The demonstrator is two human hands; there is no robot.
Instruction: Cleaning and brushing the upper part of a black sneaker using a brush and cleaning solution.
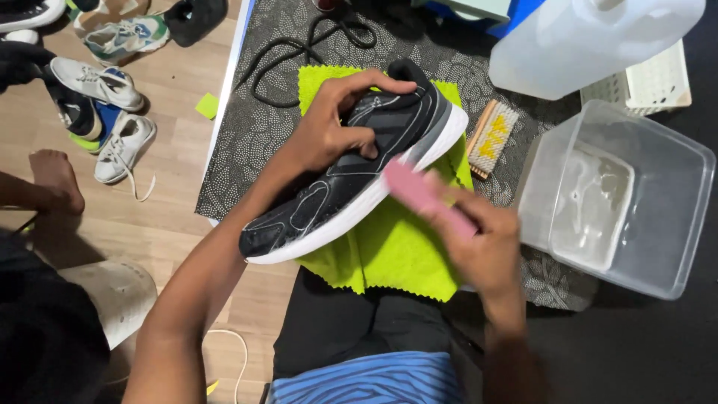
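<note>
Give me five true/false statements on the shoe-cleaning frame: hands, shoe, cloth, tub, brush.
1. The left hand grips the black shoe at its collar. True.
2. The right hand holds a yellow sponge. False: it holds a pink brush against the white sole.
3. The shoe lies over a lime-green cloth. True.
4. The clear plastic tub sits left of the shoe. False: right of it.
5. A wooden scrub brush lies on the patterned mat. True.
</note>
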